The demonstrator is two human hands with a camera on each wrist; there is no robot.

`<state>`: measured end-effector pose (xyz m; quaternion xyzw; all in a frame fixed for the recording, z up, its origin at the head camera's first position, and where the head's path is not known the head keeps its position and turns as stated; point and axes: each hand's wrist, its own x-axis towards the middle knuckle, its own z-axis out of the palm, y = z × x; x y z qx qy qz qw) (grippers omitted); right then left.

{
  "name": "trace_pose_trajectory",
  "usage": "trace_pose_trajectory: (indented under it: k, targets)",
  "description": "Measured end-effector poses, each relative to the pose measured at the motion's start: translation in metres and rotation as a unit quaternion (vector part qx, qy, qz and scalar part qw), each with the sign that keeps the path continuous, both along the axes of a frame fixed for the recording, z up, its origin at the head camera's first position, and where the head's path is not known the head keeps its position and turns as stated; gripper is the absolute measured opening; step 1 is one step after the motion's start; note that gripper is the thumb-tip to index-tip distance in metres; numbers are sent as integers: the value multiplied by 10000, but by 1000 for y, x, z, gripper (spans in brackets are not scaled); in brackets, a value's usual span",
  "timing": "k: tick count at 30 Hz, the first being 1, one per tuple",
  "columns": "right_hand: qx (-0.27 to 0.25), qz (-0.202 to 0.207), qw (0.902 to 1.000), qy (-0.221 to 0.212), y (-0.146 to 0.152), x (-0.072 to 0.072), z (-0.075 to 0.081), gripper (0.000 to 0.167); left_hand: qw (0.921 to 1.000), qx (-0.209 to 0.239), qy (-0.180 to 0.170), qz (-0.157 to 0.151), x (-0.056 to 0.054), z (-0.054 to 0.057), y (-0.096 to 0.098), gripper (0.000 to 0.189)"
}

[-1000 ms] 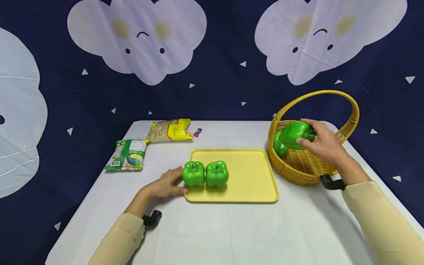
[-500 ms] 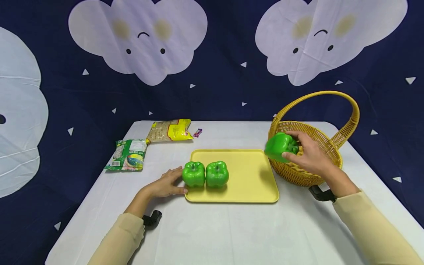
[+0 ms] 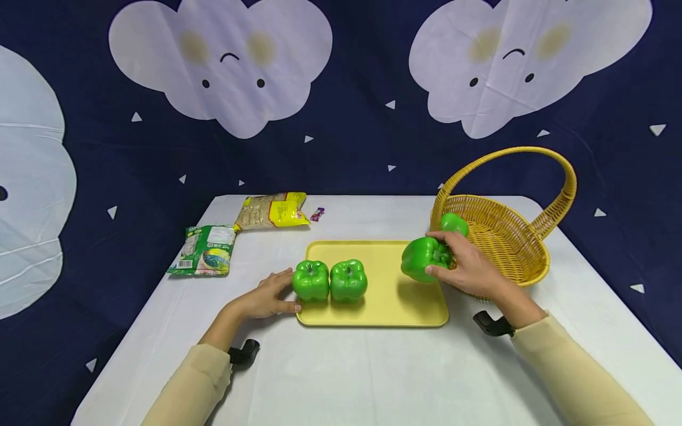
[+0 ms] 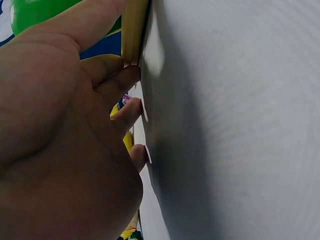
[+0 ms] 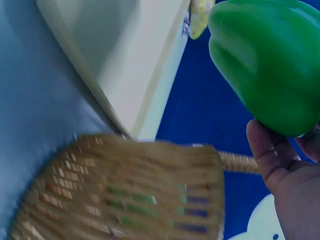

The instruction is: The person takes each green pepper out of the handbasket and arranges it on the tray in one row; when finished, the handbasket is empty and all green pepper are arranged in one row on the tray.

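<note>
My right hand [image 3: 469,267] holds a green bell pepper [image 3: 420,259] tilted on its side above the right end of the yellow tray [image 3: 386,307]. In the right wrist view the held bell pepper [image 5: 270,65] hangs clear of the tray. Two more green peppers stand upright side by side on the tray, a left one [image 3: 311,281] and a right one [image 3: 348,281]. My left hand [image 3: 265,296] rests at the tray's left edge, thumb and fingers extended beside the left pepper. Inside the wicker basket [image 3: 524,251] lies another green pepper [image 3: 454,223], partly hidden behind my right hand.
The basket's tall arched handle [image 3: 514,151] rises at the right. A green packet [image 3: 206,250] lies at the left of the white table, near a yellow and clear bag [image 3: 273,211]. Beside that bag is a small purple wrapped sweet [image 3: 317,214].
My right hand has carried the pepper out of the basket, leftward and nearer, to over the tray. The pepper left in the basket shows again. My left hand stays put.
</note>
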<state>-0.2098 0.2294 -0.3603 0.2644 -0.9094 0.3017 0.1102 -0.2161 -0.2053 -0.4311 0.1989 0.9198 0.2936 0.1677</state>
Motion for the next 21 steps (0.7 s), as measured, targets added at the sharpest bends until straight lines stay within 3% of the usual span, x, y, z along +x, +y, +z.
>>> trace_pose_trajectory:
  k: [7, 21]
  targets:
    - [95, 136, 9996, -234, -17, -1, -11, 63, 10000, 7, 42, -25, 0, -1, 0, 83]
    - [446, 665, 9967, -102, -46, -6, -21, 63, 10000, -37, 24, 32, 1, 1, 0, 83]
